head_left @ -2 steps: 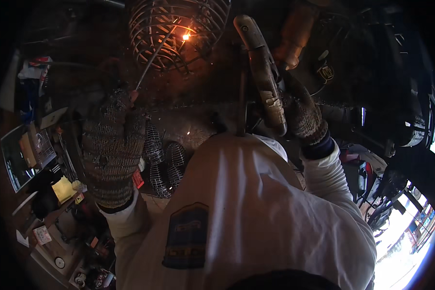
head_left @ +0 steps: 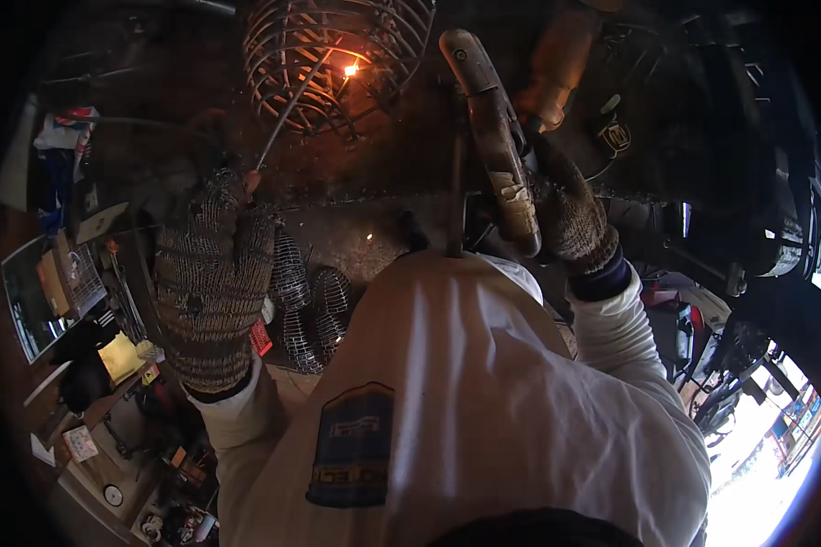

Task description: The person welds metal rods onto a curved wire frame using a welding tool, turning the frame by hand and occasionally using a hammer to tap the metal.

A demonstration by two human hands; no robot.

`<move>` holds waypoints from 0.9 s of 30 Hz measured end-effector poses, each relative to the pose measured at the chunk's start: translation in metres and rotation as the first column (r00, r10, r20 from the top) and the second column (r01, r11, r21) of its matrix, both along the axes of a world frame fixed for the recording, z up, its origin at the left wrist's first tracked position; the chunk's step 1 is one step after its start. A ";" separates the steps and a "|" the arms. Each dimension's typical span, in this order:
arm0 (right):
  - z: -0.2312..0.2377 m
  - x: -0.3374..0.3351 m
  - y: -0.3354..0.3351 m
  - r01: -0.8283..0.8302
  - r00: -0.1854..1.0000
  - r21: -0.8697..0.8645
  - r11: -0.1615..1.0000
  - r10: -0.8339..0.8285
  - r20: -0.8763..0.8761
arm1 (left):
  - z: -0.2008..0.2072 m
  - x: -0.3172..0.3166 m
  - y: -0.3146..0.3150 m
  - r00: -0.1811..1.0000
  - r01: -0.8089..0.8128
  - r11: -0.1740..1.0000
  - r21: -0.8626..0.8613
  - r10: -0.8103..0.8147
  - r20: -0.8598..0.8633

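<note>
My left hand [head_left: 214,264], in a worn knit glove, is closed round the near end of a thin metal rod [head_left: 287,118]. The rod slants up across a round cage of curved metal bars [head_left: 274,68]. A small bright orange glow [head_left: 351,70] burns at the cage, close to the rod's far part. My right hand [head_left: 570,205], gloved too, is closed behind a long, slightly curved, scuffed brown-and-cream piece [head_left: 502,146]. That piece hides most of its fingers. Just beyond them lies an orange-lit, bottle-shaped object [head_left: 561,68], whose kind I cannot make out.
Wire-mesh forms [head_left: 292,283] lie beside my left glove, with a small red object [head_left: 261,337] near them. An upright thin bar [head_left: 457,173] stands ahead of my body. Cluttered boards and tools [head_left: 109,419] fill the left; dark machinery [head_left: 780,219] stands at the right.
Both hands and the rod hold their places. A small spark near the floor has shifted slightly right and farther away. The glow stays at the same spot.
</note>
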State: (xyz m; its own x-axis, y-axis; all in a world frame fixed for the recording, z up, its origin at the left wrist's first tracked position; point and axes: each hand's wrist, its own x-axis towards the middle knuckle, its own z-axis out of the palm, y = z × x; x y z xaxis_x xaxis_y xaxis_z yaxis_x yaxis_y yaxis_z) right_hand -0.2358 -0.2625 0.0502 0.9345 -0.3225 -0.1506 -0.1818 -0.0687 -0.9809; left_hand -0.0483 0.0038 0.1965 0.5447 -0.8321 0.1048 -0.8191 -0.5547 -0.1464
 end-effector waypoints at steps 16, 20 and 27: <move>0.009 0.003 0.003 -0.061 0.992 -0.272 0.960 0.089 0.090 | -0.003 -0.001 0.002 0.999 -0.017 0.994 -0.106 0.013 -0.036; 0.007 0.006 0.006 0.077 0.996 0.250 0.965 -0.064 -0.060 | -0.003 0.000 0.003 0.988 -0.082 0.989 -0.121 0.064 -0.142; -0.018 0.004 0.001 -0.100 0.992 -0.272 0.957 0.116 0.044 | -0.010 0.005 0.008 0.924 0.247 0.968 -0.046 -0.221 0.311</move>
